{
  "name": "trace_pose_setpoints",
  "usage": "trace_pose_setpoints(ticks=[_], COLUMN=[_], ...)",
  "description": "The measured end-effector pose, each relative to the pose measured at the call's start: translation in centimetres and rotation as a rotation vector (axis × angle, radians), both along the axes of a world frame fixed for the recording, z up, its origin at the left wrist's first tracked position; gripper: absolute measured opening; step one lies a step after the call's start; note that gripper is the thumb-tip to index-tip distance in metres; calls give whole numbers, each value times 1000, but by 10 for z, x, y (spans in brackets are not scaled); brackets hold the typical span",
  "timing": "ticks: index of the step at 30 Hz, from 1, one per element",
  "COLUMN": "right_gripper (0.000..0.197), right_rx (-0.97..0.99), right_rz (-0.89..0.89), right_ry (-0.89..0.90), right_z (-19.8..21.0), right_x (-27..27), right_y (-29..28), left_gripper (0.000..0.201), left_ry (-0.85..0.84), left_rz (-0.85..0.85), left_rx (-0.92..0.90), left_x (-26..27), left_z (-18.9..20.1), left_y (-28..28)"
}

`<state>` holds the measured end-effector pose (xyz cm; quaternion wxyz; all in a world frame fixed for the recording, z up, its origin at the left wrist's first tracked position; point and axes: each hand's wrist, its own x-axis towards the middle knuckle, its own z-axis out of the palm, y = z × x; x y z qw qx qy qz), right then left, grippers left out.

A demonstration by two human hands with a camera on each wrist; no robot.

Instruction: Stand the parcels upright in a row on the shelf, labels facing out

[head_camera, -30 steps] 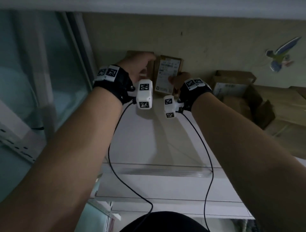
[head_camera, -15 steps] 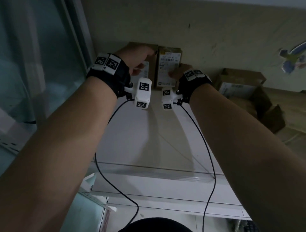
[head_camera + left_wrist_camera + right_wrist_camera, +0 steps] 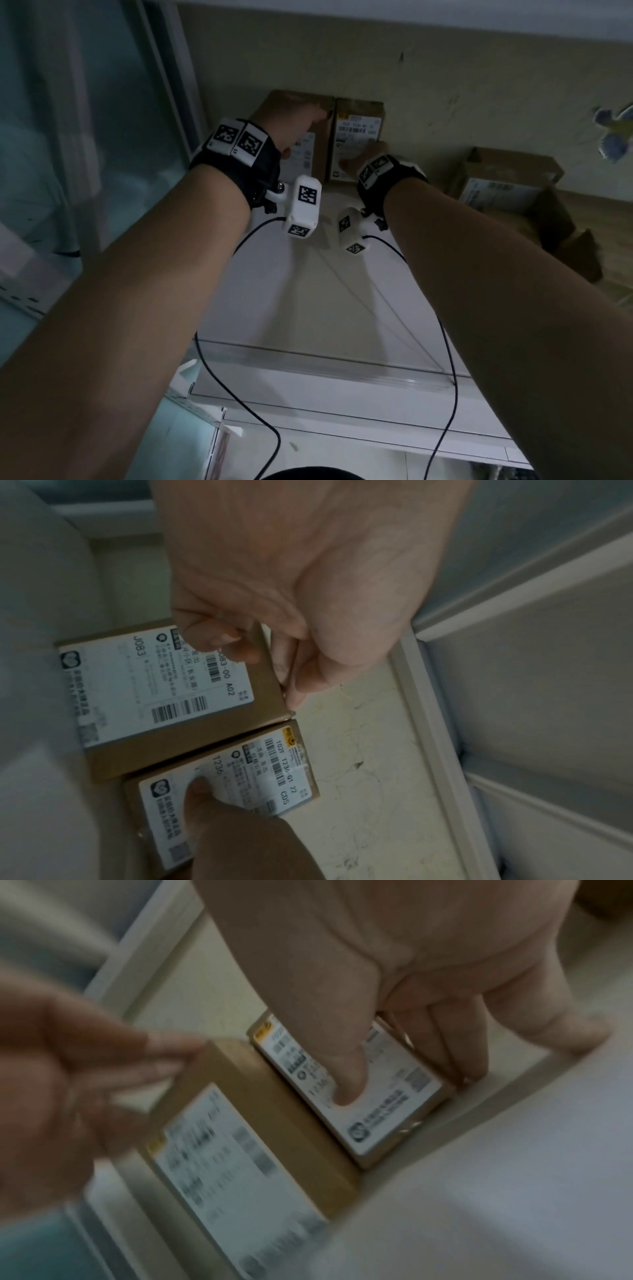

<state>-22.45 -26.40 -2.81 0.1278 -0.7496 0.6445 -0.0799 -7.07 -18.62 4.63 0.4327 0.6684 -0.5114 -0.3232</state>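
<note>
Two brown cardboard parcels stand upright side by side against the wall at the back of the white shelf (image 3: 308,291), white labels facing me. My left hand (image 3: 301,133) grips the top of the left parcel (image 3: 318,147), thumb on the front and fingers behind, as the left wrist view shows it: left hand (image 3: 267,653), left parcel (image 3: 164,696). My right hand (image 3: 363,157) holds the right parcel (image 3: 358,133), thumb pressed on its label and fingers curled round its right side. The right wrist view shows the right hand (image 3: 407,1080) and right parcel (image 3: 387,1118).
More cardboard boxes (image 3: 507,185) lie flat at the right of the shelf, one with open flaps (image 3: 565,246). A glass panel and frame (image 3: 164,102) close off the left side. The shelf's front edge (image 3: 325,363) is near me. Wrist cables hang below my arms.
Both hands stay on their parcels at the back wall. The head view has shifted a little; the parcels stand in the same places.
</note>
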Motion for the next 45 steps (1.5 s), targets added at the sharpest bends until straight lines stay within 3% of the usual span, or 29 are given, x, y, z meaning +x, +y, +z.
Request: trace_pose_setpoints(ticks=[4, 6, 11, 14, 16, 19, 22, 25, 27, 34, 41, 43, 45], right_gripper=[70, 73, 60, 65, 59, 54, 52, 60, 54, 50, 72, 56, 19], right_rx=[-35, -42, 57, 41, 98, 152, 277, 219, 205, 405, 350, 276, 207], right_rz=[170, 133, 77, 101, 81, 193, 207, 234, 188, -70, -187, -196, -217], right_ry=[201, 98, 120, 124, 117, 150, -13, -51, -211, -929, -1228, -1290, -1375], right_z=[3, 4, 11, 13, 10, 20, 34, 27, 20, 53, 48, 47, 43], right_x=[-6, -8, -9, -22, -25, -23, -16, -18, -23, -44, -77, -90, -105], right_y=[6, 13, 15, 18, 17, 30, 45, 52, 50, 132, 172, 180, 190], left_gripper=[16, 23, 26, 27, 28, 30, 31, 33, 34, 29, 19, 21, 21], left_ry=[-26, -47, -49, -65, -77, -14, 82, 105, 134, 400, 542, 575, 609], left_rz=[-22, -23, -22, -19, -18, -15, -25, -46, -61, -46, -168, -218, -250], left_rx=[-25, -39, -51, -78, -80, -26, 35, 59, 38, -192, -166, -103, -58], left_x=[-1, -2, -2, -6, -10, -10, -10, -12, -11, -28, -73, -91, -106], left_z=[-1, 1, 2, 0, -1, -1, 4, 9, 7, -3, 6, 4, 0], left_y=[-1, -1, 0, 1, 3, 5, 10, 15, 18, 25, 52, 63, 73])
